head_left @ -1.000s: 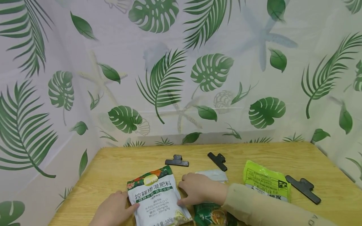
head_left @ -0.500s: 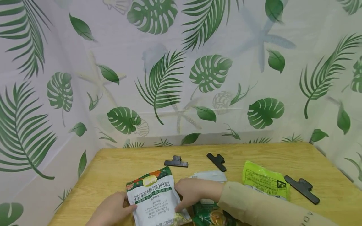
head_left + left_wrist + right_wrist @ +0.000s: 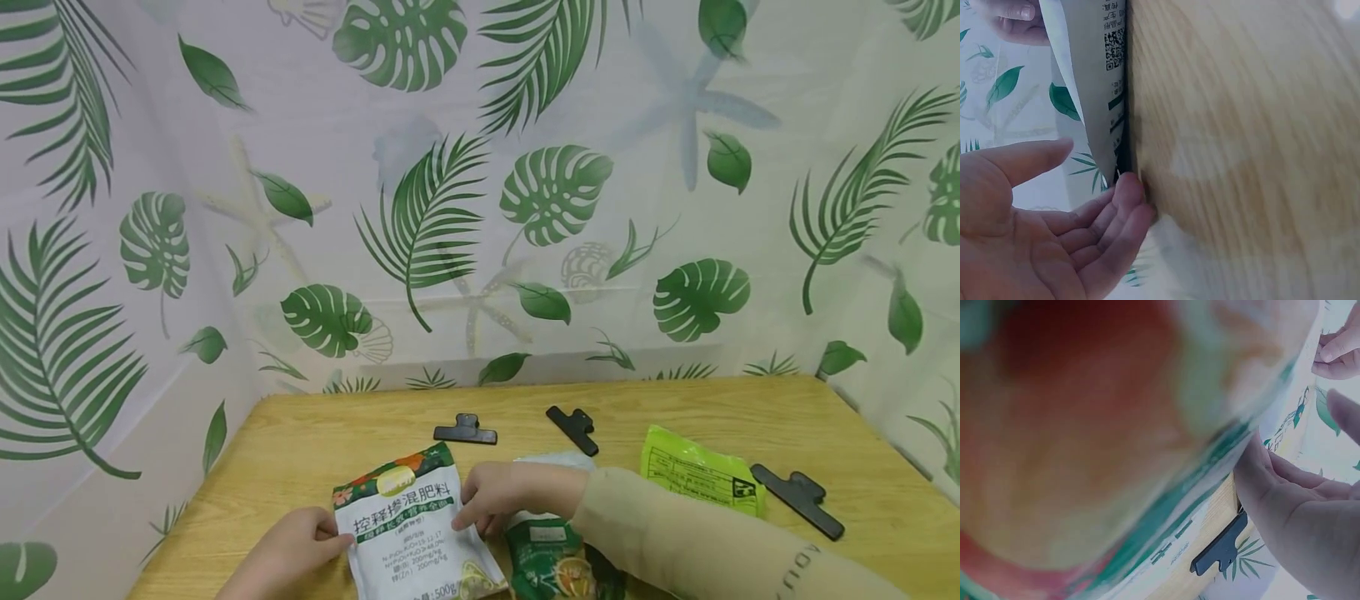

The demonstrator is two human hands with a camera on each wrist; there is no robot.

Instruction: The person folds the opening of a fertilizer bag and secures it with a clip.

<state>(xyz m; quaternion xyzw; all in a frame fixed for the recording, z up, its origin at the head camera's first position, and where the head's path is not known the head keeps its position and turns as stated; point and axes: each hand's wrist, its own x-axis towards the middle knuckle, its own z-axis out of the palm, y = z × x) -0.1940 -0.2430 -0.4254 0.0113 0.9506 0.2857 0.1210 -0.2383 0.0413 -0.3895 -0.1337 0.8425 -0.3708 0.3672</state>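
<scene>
A white fertilizer bag [image 3: 408, 533] with a green, flowered top band lies face up near the front of the table. My left hand [image 3: 288, 546] is at its left edge, the thumb tip right by the border. In the left wrist view, the left hand [image 3: 1066, 231] has its fingertips at the bag's lower edge [image 3: 1094, 81], with the thumb held apart. My right hand [image 3: 502, 496] is at the bag's right edge, its thumb over the printed front. The right wrist view shows the right hand [image 3: 1310, 500] with thumb and fingers spread.
A green pouch with an orange picture [image 3: 551, 558] lies under the right forearm, partly hidden. Farther right is a lime-green packet [image 3: 701, 479]. Black clips [image 3: 467, 429], [image 3: 573, 429], [image 3: 798, 500] lie behind and to the right. A leaf-patterned curtain [image 3: 480, 208] backs the wooden table [image 3: 322, 425].
The right hand has shifted a little left, its thumb farther over the bag's front. The left hand has drawn slightly left, its thumb back to the edge. The bag has barely moved.
</scene>
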